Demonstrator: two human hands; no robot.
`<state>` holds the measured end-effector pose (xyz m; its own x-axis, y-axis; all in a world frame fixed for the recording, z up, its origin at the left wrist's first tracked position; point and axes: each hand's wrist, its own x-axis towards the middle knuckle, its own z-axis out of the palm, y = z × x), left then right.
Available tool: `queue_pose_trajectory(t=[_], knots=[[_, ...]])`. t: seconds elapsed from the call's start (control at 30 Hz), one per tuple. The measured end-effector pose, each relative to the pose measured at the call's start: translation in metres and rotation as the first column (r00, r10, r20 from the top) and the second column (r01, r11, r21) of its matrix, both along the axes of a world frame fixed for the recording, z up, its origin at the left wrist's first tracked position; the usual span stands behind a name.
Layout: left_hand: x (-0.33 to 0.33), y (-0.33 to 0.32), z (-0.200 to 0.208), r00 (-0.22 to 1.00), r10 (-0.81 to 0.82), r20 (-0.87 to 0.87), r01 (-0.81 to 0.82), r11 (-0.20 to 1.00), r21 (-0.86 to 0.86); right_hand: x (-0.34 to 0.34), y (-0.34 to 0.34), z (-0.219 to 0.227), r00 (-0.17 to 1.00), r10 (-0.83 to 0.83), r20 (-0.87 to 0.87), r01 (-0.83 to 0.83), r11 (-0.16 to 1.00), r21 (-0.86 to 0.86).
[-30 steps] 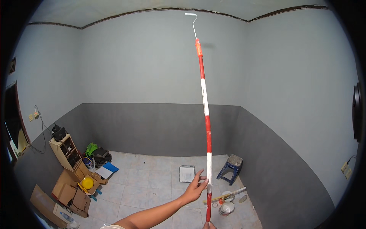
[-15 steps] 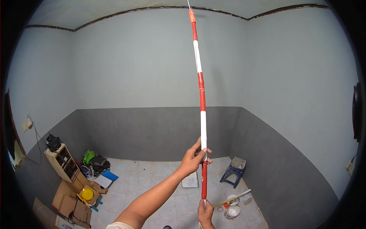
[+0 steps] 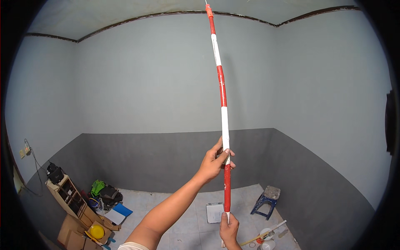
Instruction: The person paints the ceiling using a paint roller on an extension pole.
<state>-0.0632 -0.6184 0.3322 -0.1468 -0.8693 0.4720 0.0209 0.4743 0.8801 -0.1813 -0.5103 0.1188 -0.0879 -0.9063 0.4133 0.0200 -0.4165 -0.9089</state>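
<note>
Left hand (image 3: 214,163): raised at arm's length, fingers curled around the long red-and-white banded pole (image 3: 222,100), gripping it where a white band meets a red one. Right hand (image 3: 228,230): low in the view, clenched around the pole's bottom end, directly below the left hand.

The pole stands nearly upright, leaning slightly left toward its top, and runs from the right hand up past the dark wall band and the pale upper wall (image 3: 166,83) to the ceiling line, where an orange fitting (image 3: 208,9) caps it. What is mounted above that fitting is cut off by the frame edge.

Below, on the light tiled floor (image 3: 175,208): a white square paint tray (image 3: 214,212) just behind the pole's lower end, a small blue stool (image 3: 266,200) against the right wall, and a white bucket (image 3: 265,234) with a wooden stick near it. Far left: a wooden shelf unit (image 3: 66,196), cardboard boxes (image 3: 68,233), a yellow round container (image 3: 97,231), a green bag (image 3: 98,186).
</note>
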Motion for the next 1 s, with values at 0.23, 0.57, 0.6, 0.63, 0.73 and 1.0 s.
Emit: queue_pose_trajectory(t=[0.23,0.57,0.6,0.63,0.73,1.0], knots=[[0.024,-0.039,0.012,1.0,0.014,0.007,-0.014,1.0,-0.009,0.026,-0.04,0.012,1.0,-0.02,0.001,0.02,0.998,-0.058],[0.052,-0.109,0.023,0.997,0.079,0.008,-0.079,0.997,-0.009,0.062,-0.111,0.013,1.0,0.01,0.028,-0.009,0.999,-0.034],[0.056,-0.118,0.025,0.996,0.084,-0.013,-0.085,0.996,-0.005,0.067,-0.12,0.014,1.0,-0.001,0.01,0.001,0.999,-0.042],[0.058,-0.127,0.025,0.995,0.09,-0.034,-0.09,0.996,0.001,0.071,-0.128,0.015,1.0,0.011,0.021,-0.01,0.999,-0.032],[0.054,-0.148,0.033,0.979,0.11,-0.173,-0.106,0.994,0.034,0.079,-0.148,0.028,1.0,-0.008,-0.002,0.007,0.999,-0.04],[0.065,-0.214,0.044,0.938,0.268,-0.218,-0.27,0.963,0.022,0.111,-0.2,0.052,0.999,0.022,0.024,-0.02,0.997,-0.074]])
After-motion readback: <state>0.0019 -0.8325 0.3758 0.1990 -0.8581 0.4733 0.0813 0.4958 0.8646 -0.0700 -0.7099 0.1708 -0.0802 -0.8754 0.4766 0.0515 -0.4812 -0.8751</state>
